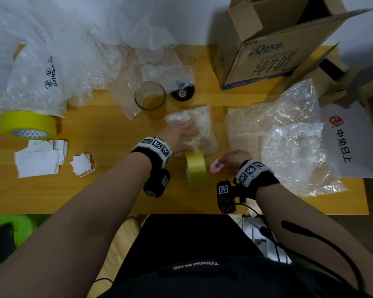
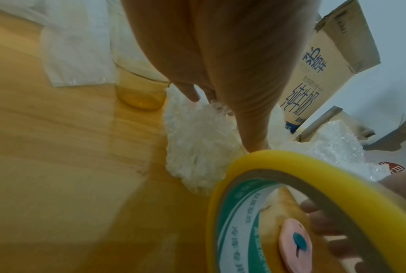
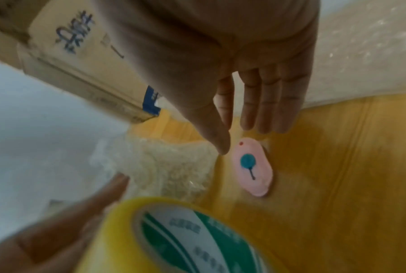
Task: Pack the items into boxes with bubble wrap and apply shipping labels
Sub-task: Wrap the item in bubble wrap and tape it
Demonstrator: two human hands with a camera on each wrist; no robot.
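Bubble-wrapped bundle (image 1: 194,130): a pale, crinkled packet lying flat at the middle of the wooden table (image 1: 108,190), its long axis running away from the person, the far end toward the glass (image 1: 150,95).
Bundle surface: translucent white wrap with a yellowish cast; what is inside cannot be made out.
Left hand (image 1: 181,134): palm down on the bundle, fingers straight and spread, pressing the wrap flat; in the left wrist view the thumb (image 2: 251,129) reaches down to the near edge of the wrap.
Small yellow tape roll (image 1: 196,171): stands on its edge just near of the bundle, between the two wrists, its hole facing sideways; green print lines the core.
Pink cutter (image 1: 217,167): a small oval piece with a teal round button, flat on the table right of the tape roll, long axis slanted.
Right hand (image 1: 235,160): hovers just above the far end of the cutter, fingers (image 3: 267,103) straight and together, thumb tip beside it; the hand grips nothing.
Cardboard box (image 1: 267,46): open-topped, blue printing, at the far right of the table.
Loose bubble wrap (image 1: 288,138): a crumpled sheet spread right of the bundle.
Large yellow tape roll (image 1: 28,125): lies at the left edge.
Paper labels (image 1: 41,158): white slips below it.
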